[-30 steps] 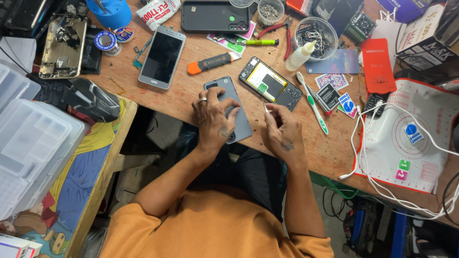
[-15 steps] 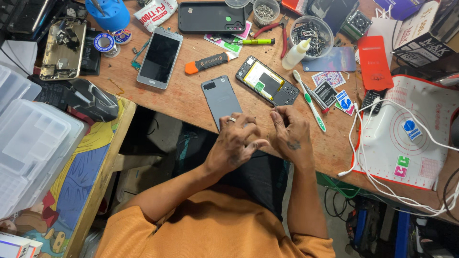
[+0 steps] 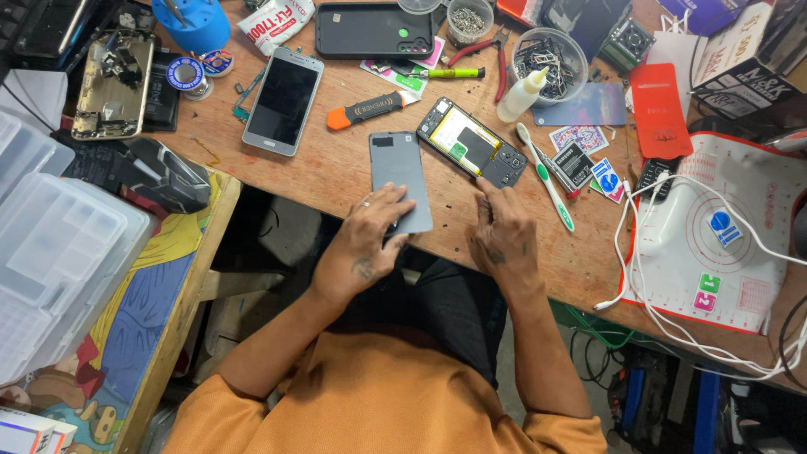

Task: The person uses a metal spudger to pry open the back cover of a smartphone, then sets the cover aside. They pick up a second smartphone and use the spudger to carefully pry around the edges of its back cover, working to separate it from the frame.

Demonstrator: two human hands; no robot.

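Flat and open, my left hand presses its fingers on the near end of the grey back cover, which lies on the wooden bench by its front edge. I see my right hand resting palm-down, gripping nothing, 1 fingertip touching the opened phone just right of the cover. An orange pry tool lies beyond.

Single head camera, looking steeply down from above the person onto bench and lap, moderately close.
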